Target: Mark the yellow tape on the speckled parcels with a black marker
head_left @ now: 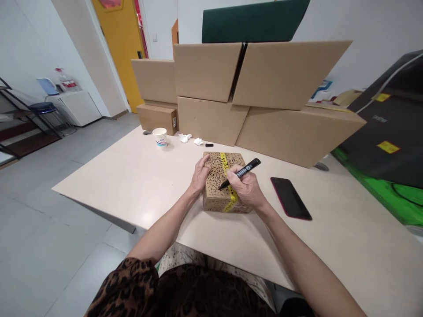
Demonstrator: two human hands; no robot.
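A small cardboard box (216, 169) lies on the table in front of me, covered in black dots and crossed by a strip of yellow tape (224, 160). My right hand (246, 187) grips a black marker (251, 165) over the box, its tip down at the top face near the tape. Stretched along the box's left edge, my left hand (199, 176) rests against it with the fingers extended. Whether the tip touches the cardboard is too small to tell. A black marker cap (209, 145) lies on the table behind the box.
Large cardboard boxes (208, 72) are stacked at the table's back, with a dark green box (251, 24) on top. A paper cup (160, 137) and crumpled tissues (185, 138) stand back left. A phone (291, 198) lies right of the box on the table (115, 171).
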